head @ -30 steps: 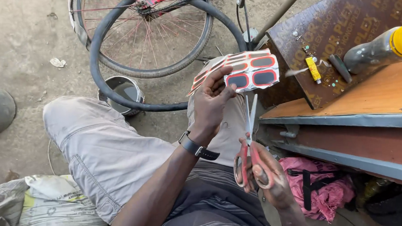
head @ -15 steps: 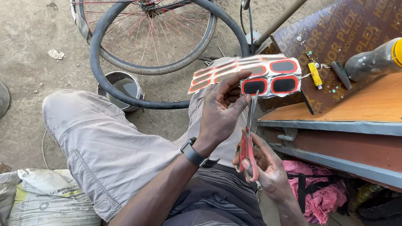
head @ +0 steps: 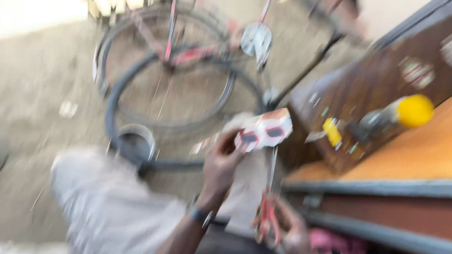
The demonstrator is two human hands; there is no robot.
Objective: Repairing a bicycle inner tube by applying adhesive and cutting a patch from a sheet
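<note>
Red-handled scissors (head: 267, 213) sit in the right hand (head: 290, 233), low and near, with the blades pointing up toward the sheet of patches (head: 262, 131); the fingers are clenched through the handles. The left hand (head: 223, 166) grips that sheet of red-and-black patches by its left end, thumb and fingers closed on it, holding it just above the blade tips. Compared with half a second ago the whole view has swung and blurred, so the head has turned sharply: the bicycle wheel (head: 168, 83) and the black tyre (head: 183, 119) lying on the ground now sit nearer the middle, and the sheet appears lower and smaller in view. The hands themselves have kept their arrangement, sheet above, scissors below, so the cutting set-up appears unchanged; whether the blades touch the sheet cannot be told through the blur. To the right, the orange-topped counter (head: 426, 151) carries a yellow-capped bottle (head: 393, 118) lying on its side against a brown board (head: 390, 80). A small round tin (head: 132, 140) stands on the ground to the left, beside the grey trouser leg (head: 111, 212).
</note>
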